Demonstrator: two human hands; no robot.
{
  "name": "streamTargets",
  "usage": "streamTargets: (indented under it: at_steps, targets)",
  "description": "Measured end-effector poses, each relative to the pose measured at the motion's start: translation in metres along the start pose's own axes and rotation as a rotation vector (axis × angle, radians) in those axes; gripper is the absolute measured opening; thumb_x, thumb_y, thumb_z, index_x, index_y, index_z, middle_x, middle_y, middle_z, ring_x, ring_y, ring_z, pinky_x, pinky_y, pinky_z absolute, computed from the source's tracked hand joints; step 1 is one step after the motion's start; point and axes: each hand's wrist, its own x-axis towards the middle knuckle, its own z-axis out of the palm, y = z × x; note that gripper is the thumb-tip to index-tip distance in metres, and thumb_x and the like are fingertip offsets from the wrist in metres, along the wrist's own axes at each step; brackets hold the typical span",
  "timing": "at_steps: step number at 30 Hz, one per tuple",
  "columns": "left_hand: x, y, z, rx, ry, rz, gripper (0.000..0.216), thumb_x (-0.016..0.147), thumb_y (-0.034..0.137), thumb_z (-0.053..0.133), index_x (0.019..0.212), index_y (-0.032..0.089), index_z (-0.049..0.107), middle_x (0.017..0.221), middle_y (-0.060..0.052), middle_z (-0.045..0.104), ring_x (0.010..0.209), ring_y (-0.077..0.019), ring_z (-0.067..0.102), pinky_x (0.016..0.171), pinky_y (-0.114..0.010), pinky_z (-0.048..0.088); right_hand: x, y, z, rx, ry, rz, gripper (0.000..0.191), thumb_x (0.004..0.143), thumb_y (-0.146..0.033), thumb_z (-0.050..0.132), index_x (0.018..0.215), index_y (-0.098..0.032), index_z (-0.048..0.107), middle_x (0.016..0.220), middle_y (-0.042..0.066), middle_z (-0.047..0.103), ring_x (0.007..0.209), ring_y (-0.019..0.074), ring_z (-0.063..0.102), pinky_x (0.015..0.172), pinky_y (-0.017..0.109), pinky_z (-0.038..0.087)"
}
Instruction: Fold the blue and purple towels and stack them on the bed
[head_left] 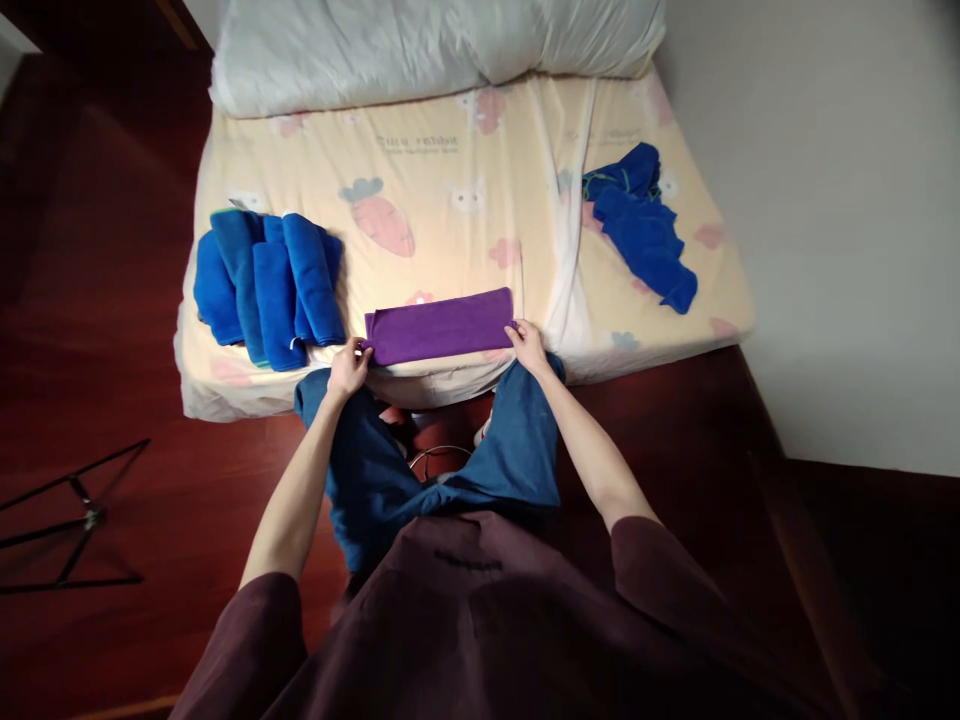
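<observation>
A purple towel (442,328), folded into a long flat strip, lies near the front edge of the bed. My left hand (349,368) pinches its near left corner. At the other end, my right hand (527,346) has its fingers closed on the right edge. Just left of my left hand sits a pile of rolled or folded blue towels (274,285). Farther off to the right lies a crumpled blue cloth (645,235) with some green edging.
The bed (450,215) has a pale yellow sheet printed with carrots and rabbits. A rolled light quilt (435,50) spans its far end. Black tripod legs (90,518) stand on the dark red floor at left. A pale wall (832,220) rises at right.
</observation>
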Motion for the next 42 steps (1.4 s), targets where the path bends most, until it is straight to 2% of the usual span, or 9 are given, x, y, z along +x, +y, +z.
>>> streamTargets:
  at_steps: [9, 19, 21, 25, 27, 29, 32, 38, 42]
  targets:
    - [0.001, -0.002, 0.004, -0.024, 0.033, 0.024, 0.034, 0.096, 0.045, 0.056, 0.116, 0.017, 0.062, 0.099, -0.013, 0.073, 0.091, -0.0259, 0.071, 0.087, -0.038, 0.058, 0.001, 0.002, -0.001, -0.08, 0.015, 0.02, 0.046, 0.094, -0.06, 0.062, 0.109, -0.018, 0.072, 0.097, 0.012, 0.077, 0.099, 0.0274, 0.075, 0.101, 0.046, 0.061]
    - [0.001, 0.001, 0.004, -0.03, 0.034, 0.039, 0.03, 0.096, 0.035, 0.058, 0.118, 0.016, 0.063, 0.101, -0.014, 0.073, 0.091, -0.0255, 0.071, 0.086, -0.039, 0.06, 0.001, 0.014, 0.003, -0.128, 0.049, 0.003, 0.048, 0.096, -0.06, 0.061, 0.114, -0.016, 0.073, 0.089, 0.01, 0.076, 0.085, 0.0261, 0.075, 0.092, 0.046, 0.064]
    - [-0.003, 0.003, 0.003, -0.021, 0.076, 0.074, 0.033, 0.098, 0.035, 0.055, 0.124, 0.015, 0.062, 0.112, -0.017, 0.072, 0.098, -0.0265, 0.072, 0.09, -0.041, 0.061, -0.005, 0.008, 0.002, -0.158, 0.07, -0.018, 0.049, 0.098, -0.056, 0.059, 0.122, -0.015, 0.071, 0.101, 0.014, 0.078, 0.091, 0.0268, 0.076, 0.094, 0.046, 0.064]
    - [-0.019, 0.008, -0.002, 0.106, 0.207, 0.272, 0.043, 0.104, 0.035, 0.045, 0.141, 0.016, 0.058, 0.149, -0.02, 0.059, 0.14, -0.0308, 0.057, 0.118, -0.051, 0.049, -0.028, -0.016, -0.005, -0.333, 0.171, -0.215, 0.05, 0.105, -0.046, 0.049, 0.144, -0.018, 0.063, 0.144, 0.016, 0.068, 0.131, 0.0286, 0.066, 0.118, 0.05, 0.051]
    - [-0.027, 0.012, -0.003, 0.168, 0.142, 0.395, 0.047, 0.107, 0.034, 0.04, 0.149, 0.018, 0.055, 0.16, -0.018, 0.052, 0.152, -0.0303, 0.046, 0.125, -0.054, 0.041, -0.042, -0.028, -0.008, -0.432, 0.123, -0.335, 0.049, 0.108, -0.041, 0.044, 0.149, -0.02, 0.06, 0.154, 0.013, 0.061, 0.145, 0.0269, 0.056, 0.126, 0.051, 0.043]
    - [-0.034, 0.016, -0.001, 0.211, 0.025, 0.493, 0.051, 0.108, 0.033, 0.037, 0.156, 0.02, 0.05, 0.165, -0.015, 0.047, 0.158, -0.0289, 0.038, 0.129, -0.054, 0.037, -0.051, -0.037, -0.008, -0.504, -0.006, -0.428, 0.049, 0.11, -0.036, 0.039, 0.154, -0.021, 0.057, 0.16, 0.01, 0.056, 0.152, 0.0246, 0.049, 0.129, 0.05, 0.039]
    - [-0.036, 0.021, 0.004, 0.277, -0.093, 0.558, 0.058, 0.108, 0.032, 0.035, 0.164, 0.018, 0.042, 0.171, -0.013, 0.037, 0.164, -0.0278, 0.025, 0.134, -0.054, 0.028, -0.055, -0.042, -0.003, -0.577, -0.174, -0.498, 0.054, 0.11, -0.03, 0.036, 0.162, -0.021, 0.048, 0.167, 0.008, 0.047, 0.16, 0.0232, 0.039, 0.132, 0.051, 0.033]
    - [-0.03, 0.021, 0.016, 0.367, -0.162, 0.53, 0.067, 0.107, 0.036, 0.036, 0.169, 0.01, 0.03, 0.176, -0.016, 0.023, 0.166, -0.0293, 0.014, 0.136, -0.055, 0.017, -0.048, -0.041, 0.007, -0.683, -0.297, -0.444, 0.062, 0.109, -0.031, 0.038, 0.169, -0.02, 0.032, 0.174, 0.007, 0.032, 0.165, 0.0235, 0.026, 0.137, 0.053, 0.019]
    - [-0.023, 0.017, 0.025, 0.353, -0.189, 0.467, 0.069, 0.106, 0.038, 0.038, 0.167, 0.007, 0.031, 0.174, -0.018, 0.027, 0.165, -0.0301, 0.018, 0.135, -0.054, 0.019, -0.044, -0.04, 0.01, -0.72, -0.355, -0.339, 0.061, 0.109, -0.034, 0.039, 0.168, -0.018, 0.036, 0.172, 0.009, 0.037, 0.163, 0.0259, 0.031, 0.134, 0.054, 0.025]
